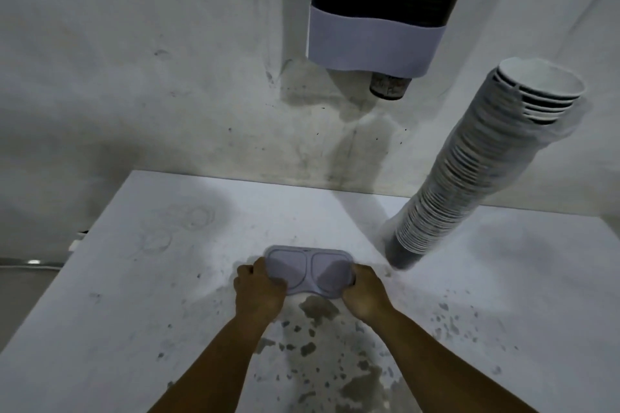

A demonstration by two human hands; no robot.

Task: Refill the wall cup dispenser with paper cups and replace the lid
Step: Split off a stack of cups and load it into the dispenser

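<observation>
Near the tabletop's (117, 295) front edge we grip the lid (310, 270), long axis running left-right, left hand (258, 288) and right hand (364, 292) curled on its ends; the dispenser (375, 40) hangs above, cup stack (469, 178) probably leaning rightward.
</observation>
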